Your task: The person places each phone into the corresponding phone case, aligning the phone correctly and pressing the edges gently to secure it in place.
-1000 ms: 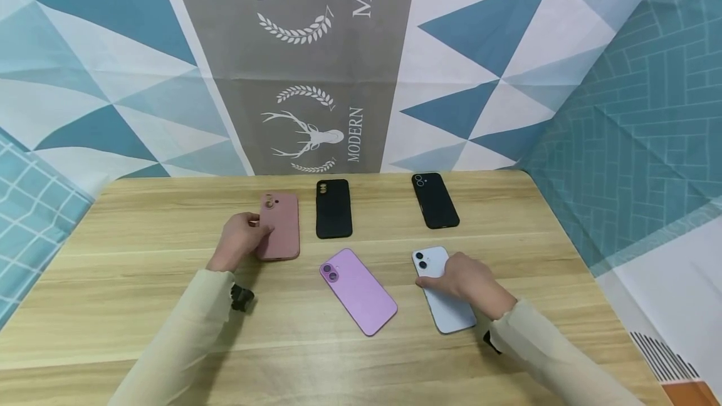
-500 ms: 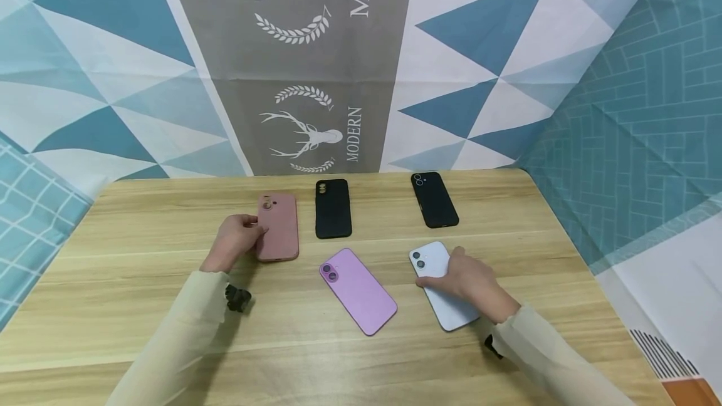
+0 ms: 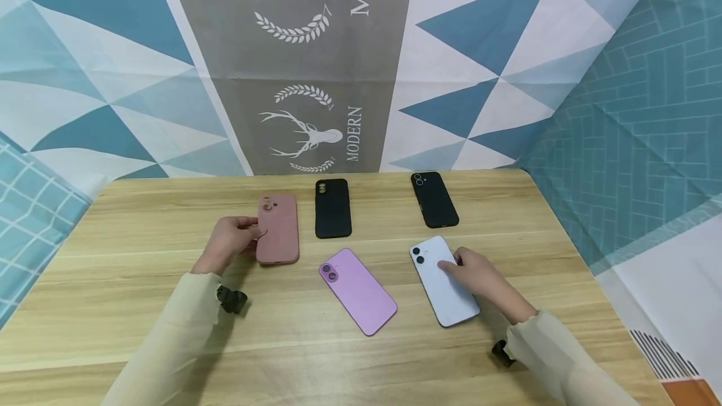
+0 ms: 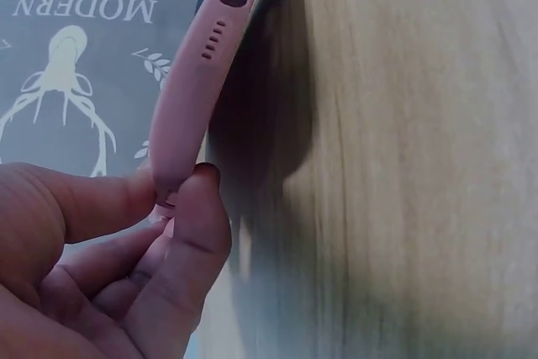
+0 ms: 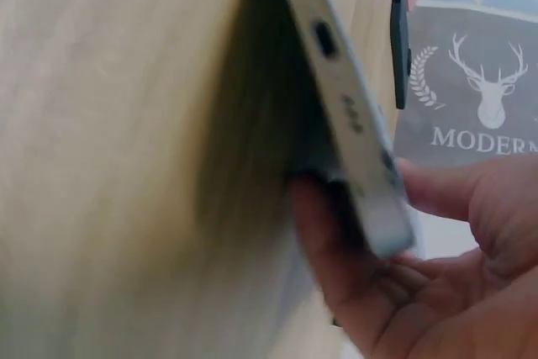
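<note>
My left hand (image 3: pixel 228 241) pinches the left edge of a pink case (image 3: pixel 279 229); in the left wrist view its thumb and fingers grip a corner of the case (image 4: pixel 195 81), which is tilted off the table. My right hand (image 3: pixel 479 275) holds a white phone (image 3: pixel 444 287) by its right side, the thumb lying on its back. In the right wrist view fingers are under the phone (image 5: pixel 349 115) and the thumb is on the other face, with the phone's port edge raised. A purple phone (image 3: pixel 358 291) lies flat between the hands.
A black case (image 3: pixel 333 210) lies just right of the pink one, and another black phone or case (image 3: pixel 435 201) lies farther right near the back edge. The wooden table (image 3: pixel 293 362) ends at a patterned cloth backdrop (image 3: pixel 316 61).
My right hand has shifted its grip to the white phone's right side, its thumb now on the back; the phone has moved slightly away from me. The left hand and pink case have barely moved.
</note>
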Tool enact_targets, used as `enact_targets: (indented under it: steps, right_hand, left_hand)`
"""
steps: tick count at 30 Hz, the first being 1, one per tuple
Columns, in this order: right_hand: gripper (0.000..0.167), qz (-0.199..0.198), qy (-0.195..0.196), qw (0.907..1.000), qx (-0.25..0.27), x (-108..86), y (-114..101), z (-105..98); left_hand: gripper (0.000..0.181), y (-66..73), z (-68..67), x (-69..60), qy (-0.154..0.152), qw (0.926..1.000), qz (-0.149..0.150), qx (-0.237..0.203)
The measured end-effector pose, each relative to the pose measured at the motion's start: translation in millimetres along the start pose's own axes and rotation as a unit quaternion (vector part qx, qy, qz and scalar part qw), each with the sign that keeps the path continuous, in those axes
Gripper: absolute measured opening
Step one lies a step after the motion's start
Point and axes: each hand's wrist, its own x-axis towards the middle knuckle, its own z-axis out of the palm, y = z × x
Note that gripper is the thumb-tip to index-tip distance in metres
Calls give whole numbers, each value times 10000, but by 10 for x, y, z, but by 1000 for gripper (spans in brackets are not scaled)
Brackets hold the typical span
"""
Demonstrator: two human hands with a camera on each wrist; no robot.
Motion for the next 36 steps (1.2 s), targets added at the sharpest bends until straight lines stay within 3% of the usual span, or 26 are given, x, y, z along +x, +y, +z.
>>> enact_targets:
  steps: [5,9,16,36]
  right_hand:
    - [24,-61,-1,9965,840,42,75,34]
    - [35,12,-206,9890,1466,68,147,39]
    - [52,189,-574,9569,2841,99,198,-14]
    - [60,538,-599,9185,3871,113,-65,-28]
  left_hand:
    - [46,5,-9,-16,-8,9999,-60,-159]
    - [47,29,-17,-45,12,9993,-75,-363]
    - [48,62,-13,-91,24,9979,-3,-649]
    - [51,209,114,-356,-154,9890,428,-1410]
